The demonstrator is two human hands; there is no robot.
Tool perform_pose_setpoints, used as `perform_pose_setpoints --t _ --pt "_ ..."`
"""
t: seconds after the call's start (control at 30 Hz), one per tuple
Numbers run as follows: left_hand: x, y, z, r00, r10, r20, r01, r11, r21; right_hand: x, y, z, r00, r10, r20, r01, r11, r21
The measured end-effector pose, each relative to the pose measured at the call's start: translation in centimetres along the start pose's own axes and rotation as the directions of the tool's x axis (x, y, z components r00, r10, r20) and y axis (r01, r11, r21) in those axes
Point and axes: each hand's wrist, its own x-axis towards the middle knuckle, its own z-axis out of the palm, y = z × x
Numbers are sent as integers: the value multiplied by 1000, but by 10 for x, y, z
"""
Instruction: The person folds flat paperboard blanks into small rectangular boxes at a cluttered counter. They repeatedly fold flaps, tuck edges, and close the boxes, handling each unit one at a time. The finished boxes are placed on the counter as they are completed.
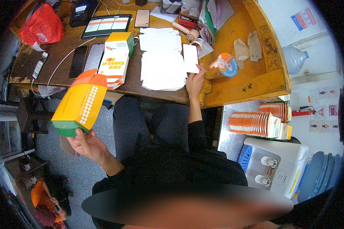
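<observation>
My left hand (pixel 91 145) grips the green end of a yellow, green and orange folded cardboard food box (pixel 82 103), tilted in the air left of my lap. Its orange end overlaps the view of a white and yellow stack of printed cartons (pixel 114 63) on the desk. My right hand (pixel 195 84) is closed at the lower corner of a smartphone (pixel 190 57) with a bright white screen, at the desk's near edge. Just left of the phone lies a stack of flat white carton blanks (pixel 162 68). A lidded drink cup (pixel 225 65) stands right of this hand.
The wooden desk (pixel 23 68) has a raised right side wall. On it are a tablet (pixel 107 26), other phones, a red bag (pixel 42 24) and a pink handheld fan (pixel 193 35). At right are stacked cartons (pixel 252 124) and a water dispenser (pixel 273 164). A person in orange (pixel 42 196) is lower left.
</observation>
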Motion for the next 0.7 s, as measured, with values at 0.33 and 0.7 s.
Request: perform_pose_setpoints --t 0.33,0.7 --pt "0 0 -2 1000 3 4 -3 1000 0 -3 1 0 987 159 -23 -159 987 13" --pt "0 -3 -3 1000 -10 24 10 1000 -14 -1 6 3 987 8 160 -12 1000 21"
